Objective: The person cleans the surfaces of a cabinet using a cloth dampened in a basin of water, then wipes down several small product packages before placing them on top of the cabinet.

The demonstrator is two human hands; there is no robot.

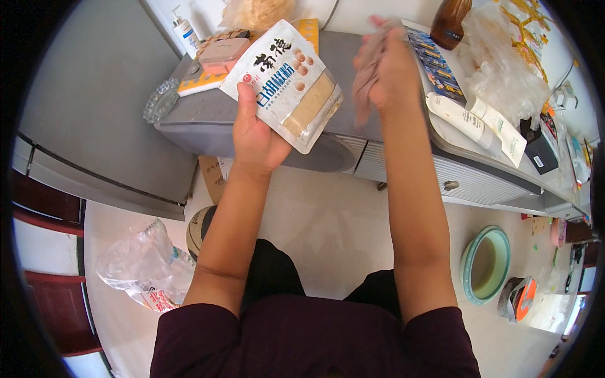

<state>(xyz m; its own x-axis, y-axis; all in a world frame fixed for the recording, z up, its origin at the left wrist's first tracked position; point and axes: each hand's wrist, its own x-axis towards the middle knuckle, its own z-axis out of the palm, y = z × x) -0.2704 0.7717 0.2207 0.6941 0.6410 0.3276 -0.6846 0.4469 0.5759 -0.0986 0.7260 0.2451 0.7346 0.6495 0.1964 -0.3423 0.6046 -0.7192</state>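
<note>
My left hand [257,134] grips a white pouch of white pepper powder [288,87] by its lower left side, thumb on the front. Through the pouch's clear window the pale powder shows. To the right, my right hand [394,71] is raised above the grey cabinet top [338,59] and holds a greyish-pink cloth [368,71], blurred by motion. Near the pouch, a pink lidded plastic box [224,54] lies on a yellow and white board [203,82]. A glass ashtray [161,100] stands at the cabinet's left end.
On the right-hand top are white tubes [463,120], a battery pack [435,64], a brown bottle [450,23], plastic bags [510,80] and a black box [539,149]. A basin of cloudy liquid [487,264] and a plastic bag [142,264] are on the floor.
</note>
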